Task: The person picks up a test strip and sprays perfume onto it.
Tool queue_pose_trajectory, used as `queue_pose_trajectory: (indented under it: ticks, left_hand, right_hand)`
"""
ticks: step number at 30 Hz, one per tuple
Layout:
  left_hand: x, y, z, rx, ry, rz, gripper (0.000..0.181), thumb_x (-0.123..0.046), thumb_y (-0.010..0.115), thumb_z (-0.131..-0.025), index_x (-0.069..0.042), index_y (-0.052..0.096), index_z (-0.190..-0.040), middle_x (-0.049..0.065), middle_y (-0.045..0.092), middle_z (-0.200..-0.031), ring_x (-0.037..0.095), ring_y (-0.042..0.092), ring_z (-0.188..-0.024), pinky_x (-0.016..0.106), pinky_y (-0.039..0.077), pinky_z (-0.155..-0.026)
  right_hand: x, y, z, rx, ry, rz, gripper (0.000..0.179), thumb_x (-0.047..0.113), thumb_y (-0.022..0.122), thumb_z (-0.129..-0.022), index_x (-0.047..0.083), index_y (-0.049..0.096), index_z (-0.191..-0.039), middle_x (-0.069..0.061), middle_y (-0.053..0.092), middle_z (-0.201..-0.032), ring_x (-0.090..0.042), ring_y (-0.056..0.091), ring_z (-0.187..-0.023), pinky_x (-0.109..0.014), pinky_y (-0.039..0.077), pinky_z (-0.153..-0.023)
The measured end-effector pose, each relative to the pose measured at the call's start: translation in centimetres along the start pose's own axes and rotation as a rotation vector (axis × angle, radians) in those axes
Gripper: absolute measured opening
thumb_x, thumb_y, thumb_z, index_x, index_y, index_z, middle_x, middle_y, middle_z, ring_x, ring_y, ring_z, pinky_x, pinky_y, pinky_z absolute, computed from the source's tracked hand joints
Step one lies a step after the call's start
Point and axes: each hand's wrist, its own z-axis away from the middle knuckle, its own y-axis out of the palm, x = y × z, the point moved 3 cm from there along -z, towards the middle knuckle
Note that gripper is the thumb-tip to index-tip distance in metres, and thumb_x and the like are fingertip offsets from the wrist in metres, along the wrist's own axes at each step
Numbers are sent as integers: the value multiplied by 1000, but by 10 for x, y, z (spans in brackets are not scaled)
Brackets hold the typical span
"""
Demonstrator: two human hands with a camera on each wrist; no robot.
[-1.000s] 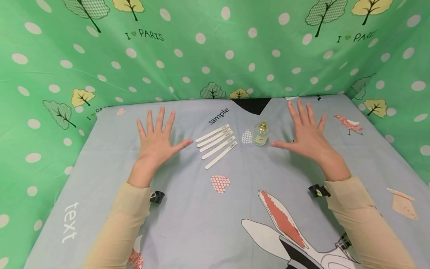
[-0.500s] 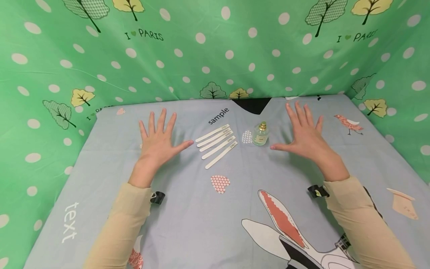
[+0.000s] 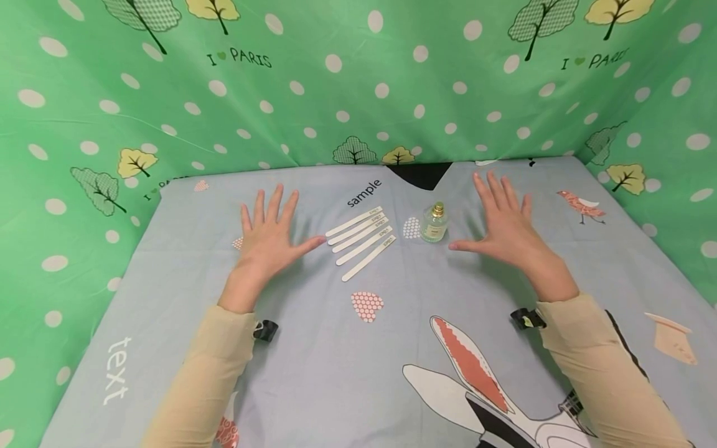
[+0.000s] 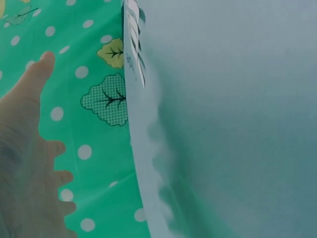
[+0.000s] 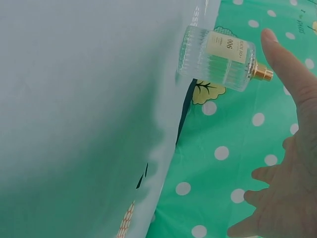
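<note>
The head view looks forward and down; low, nearer wrist views face the curtain (image 3: 358,87); head and right wrist share the bottle (image 3: 434,230).
</note>
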Motion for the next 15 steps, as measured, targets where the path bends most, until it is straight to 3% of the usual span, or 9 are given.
queue_pose_trajectory:
  ticks: [15]
  left_hand:
    - [-2, 9, -6, -5, 5, 27, 106, -82, 47, -83, -25, 5, -162, 8, 2, -170, 41, -3, -155, 67, -4, -121]
  right_hand:
    - [8, 5, -7, -35, -64, -17, 128, 50, 87, -70, 17, 3, -162, -22, 15, -165, -45, 13, -152, -77, 12, -113]
